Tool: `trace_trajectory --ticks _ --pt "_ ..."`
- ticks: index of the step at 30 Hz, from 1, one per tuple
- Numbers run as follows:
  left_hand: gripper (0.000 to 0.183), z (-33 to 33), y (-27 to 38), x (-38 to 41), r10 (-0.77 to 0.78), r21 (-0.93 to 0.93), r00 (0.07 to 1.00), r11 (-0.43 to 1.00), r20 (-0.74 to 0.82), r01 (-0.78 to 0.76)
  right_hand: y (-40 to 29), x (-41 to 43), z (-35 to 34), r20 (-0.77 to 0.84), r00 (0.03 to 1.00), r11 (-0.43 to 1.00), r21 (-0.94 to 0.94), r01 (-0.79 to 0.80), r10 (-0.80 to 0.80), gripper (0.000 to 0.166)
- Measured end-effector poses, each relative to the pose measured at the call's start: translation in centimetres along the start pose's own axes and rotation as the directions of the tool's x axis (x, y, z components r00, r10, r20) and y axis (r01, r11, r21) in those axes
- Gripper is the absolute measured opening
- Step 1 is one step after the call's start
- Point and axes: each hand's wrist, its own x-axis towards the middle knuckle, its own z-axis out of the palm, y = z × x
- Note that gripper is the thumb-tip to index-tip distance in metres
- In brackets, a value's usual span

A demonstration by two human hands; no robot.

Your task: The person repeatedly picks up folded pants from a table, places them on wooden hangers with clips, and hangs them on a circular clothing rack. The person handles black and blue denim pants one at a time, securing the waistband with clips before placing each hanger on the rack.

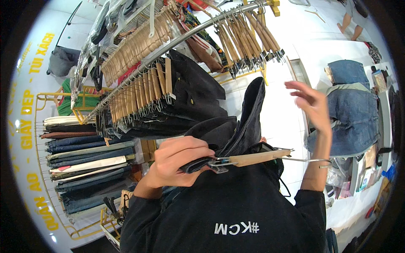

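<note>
My left hand [178, 158] grips the waistband edge of dark denim trousers [234, 136], close to one end of a wooden clip hanger [254, 158]. The metal clip [218, 165] at that end sits right beside my fingers, on or against the cloth. From the hanger's middle, its metal hook points right, towards my right forearm. My right hand [311, 102] is raised apart from the garment, slightly blurred, fingers spread and holding nothing. The trousers fold upward in front of my chest; their lower part is hidden.
A metal rail [177, 41] carries wooden clip hangers [139, 95] and black trousers [196, 91]. Folded trousers [95, 158] hang on a yellow rack at left. Blue denim garments [351, 117] lie on a white surface at right. A person's legs [351, 23] show at top right.
</note>
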Motion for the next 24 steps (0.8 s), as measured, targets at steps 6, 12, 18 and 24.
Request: trace_trajectory --ticks 6,12,18,24 --pt "0.036 -1.3 0.2 -0.8 -0.033 -0.037 0.994 0.999 -0.108 0.029 7.1 3.5 5.5 0.085 0.996 0.949 0.31 -0.059 0.035 0.064" --pt "0.028 -1.8 -3.2 -3.8 -0.165 -0.024 0.933 0.986 -0.32 0.166 6.6 2.3 5.1 0.107 0.987 0.94 0.306 -0.151 0.123 0.02" --pt "0.023 0.0 -8.2 -7.5 -0.414 -0.242 0.758 0.91 -0.503 0.336 4.8 -0.9 4.7 0.046 0.988 0.876 0.457 -0.153 0.148 0.042" --pt "0.023 2.2 -11.0 -8.6 -0.587 -0.447 0.668 0.801 -0.457 0.397 1.9 -1.8 3.6 0.153 0.988 0.922 0.385 -0.036 -0.025 0.073"
